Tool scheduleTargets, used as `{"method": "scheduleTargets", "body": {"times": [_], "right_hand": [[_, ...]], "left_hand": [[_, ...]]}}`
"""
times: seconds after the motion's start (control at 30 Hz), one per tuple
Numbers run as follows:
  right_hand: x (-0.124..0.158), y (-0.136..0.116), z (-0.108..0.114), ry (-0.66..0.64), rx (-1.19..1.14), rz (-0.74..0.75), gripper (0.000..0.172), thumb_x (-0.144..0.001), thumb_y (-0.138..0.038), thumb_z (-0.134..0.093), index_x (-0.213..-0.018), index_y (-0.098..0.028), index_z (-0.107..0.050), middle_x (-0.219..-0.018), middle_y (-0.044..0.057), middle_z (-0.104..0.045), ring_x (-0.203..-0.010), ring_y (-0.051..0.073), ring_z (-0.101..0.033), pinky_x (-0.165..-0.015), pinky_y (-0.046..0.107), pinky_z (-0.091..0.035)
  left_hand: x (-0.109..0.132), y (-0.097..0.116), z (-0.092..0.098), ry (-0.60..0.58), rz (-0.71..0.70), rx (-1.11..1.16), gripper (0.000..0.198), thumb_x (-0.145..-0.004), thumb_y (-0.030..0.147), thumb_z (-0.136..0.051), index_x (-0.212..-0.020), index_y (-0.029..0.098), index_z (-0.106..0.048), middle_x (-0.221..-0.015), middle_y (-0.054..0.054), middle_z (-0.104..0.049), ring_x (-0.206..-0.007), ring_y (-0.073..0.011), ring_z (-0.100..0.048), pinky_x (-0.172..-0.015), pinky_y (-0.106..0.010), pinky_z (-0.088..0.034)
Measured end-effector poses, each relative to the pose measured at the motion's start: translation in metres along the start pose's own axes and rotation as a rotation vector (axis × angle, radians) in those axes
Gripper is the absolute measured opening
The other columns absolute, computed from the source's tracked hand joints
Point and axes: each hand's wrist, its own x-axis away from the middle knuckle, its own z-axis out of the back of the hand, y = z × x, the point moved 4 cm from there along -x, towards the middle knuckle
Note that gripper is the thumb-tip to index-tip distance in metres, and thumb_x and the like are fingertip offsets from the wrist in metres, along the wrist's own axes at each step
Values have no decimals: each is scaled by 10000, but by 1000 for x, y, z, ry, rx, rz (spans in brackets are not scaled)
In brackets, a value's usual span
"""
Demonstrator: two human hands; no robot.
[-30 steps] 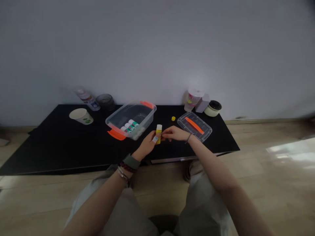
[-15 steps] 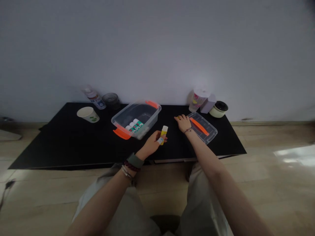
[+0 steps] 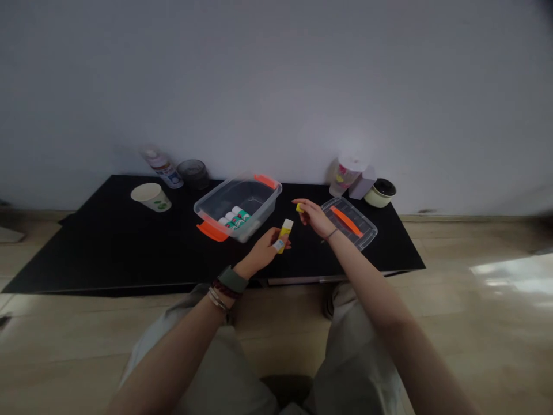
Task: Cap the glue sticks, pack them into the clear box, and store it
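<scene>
My left hand (image 3: 265, 246) is holding a yellow tube (image 3: 286, 232), fingers wrapped around its body; the tube is leaning slightly, white end up, over the near part of the black table (image 3: 173, 253), just beside the clear container (image 3: 268, 219). My right hand (image 3: 315, 217) is pinching a yellow cap (image 3: 299, 207) between thumb and fingertips, apart from the tube and just beside the clear lid (image 3: 367, 233).

Risks, in my judgement: the cap is offering little to grip, so a loose pinch could be dropping it onto the table. The white end is standing exposed, so a stray finger or the container's rim could be touching and soiling it. A tight left grip could be tilting the tube askew, should anything be pressing on it.

Markings: no brand is reading clearly. The white-and-green sticks (image 3: 235, 218) lying in the container are carrying red marks, too small to read. The paper cup (image 3: 151, 197) is showing a green leaf print. The spray can's (image 3: 166, 171) label is blurring beyond reading.
</scene>
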Motion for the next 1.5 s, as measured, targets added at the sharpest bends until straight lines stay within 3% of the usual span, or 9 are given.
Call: {"method": "scheduleTargets", "body": {"times": [0.13, 0.3, 0.53, 0.8, 1.0, 1.13, 1.33, 1.5], "right_hand": [[28, -17, -18, -82, -233, 11, 295, -781, -407, -658, -995, -218, -583, -828, -15, -646, -728, 108, -603, -563, 187, -411], [40, -23, -19, -125, -191, 91, 348, -748, -423, -747, -892, -233, -494, -835, -10, -678, -798, 133, -623, -575, 192, -435], [47, -30, -14, -146, -63, 192, 414, -811, -407, -720, -1162, -254, -561, -946, 12, -691, -837, 141, -618, -636, 222, -475], [52, -31, -27, -258, 20, 250, 421, -814, -522, -712, -1065, -211, -580, -960, 32, -685, -791, 131, -630, -668, 247, -494], [67, -54, -21, -114, 297, 424, 359, -951, -542, -516, -1026, -204, -610, -845, 15, -619, -748, 131, -562, -648, 251, -443], [76, -67, -22, -100, 469, 485, 323, -990, -485, -446, -906, -207, -589, -751, -3, -575, -652, 123, -505, -603, 247, -394], [80, -66, -33, -82, 533, 428, 261, -984, -361, -391, -761, -230, -433, -595, -41, -460, -530, 111, -439, -541, 237, -330], [76, -60, -41, -32, 565, 406, 265, -964, -325, -379, -718, -234, -344, -586, -48, -394, -502, 99, -372, -538, 243, -280]], "left_hand": [[0, -4, -2, -11, 4, 1, 615, -723, 722, -672, -956, 168, -540, -815, -14, -650, -752, -166, -683, -681, -300, -524], [3, -4, -3, -6, 81, 77, 600, -737, 712, -666, -967, 173, -538, -765, 13, -625, -675, -134, -659, -660, -280, -519], [8, 7, -3, -58, 106, 182, 579, -775, 674, -653, -991, 138, -613, -693, 21, -563, -553, -73, -495, -566, -231, -441], [18, 26, -8, -160, 100, 280, 542, -779, 633, -656, -973, 128, -613, -666, 23, -517, -528, -71, -410, -507, -213, -325], [26, 32, -13, -278, 102, 296, 528, -833, 607, -615, -1024, 115, -623, -663, 22, -485, -521, -67, -353, -493, -222, -265], [28, 36, -16, -326, 74, 235, 545, -845, 620, -602, -1055, 118, -625, -672, 22, -475, -530, -69, -351, -492, -229, -254], [32, 41, -21, -259, -35, 51, 517, -846, 675, -568, -895, 160, -566, -668, 25, -484, -533, -75, -364, -489, -230, -280], [36, 39, -23, -159, -114, -107, 475, -894, 650, -499, -862, 177, -528, -664, 29, -480, -540, -88, -385, -510, -236, -323]]}}
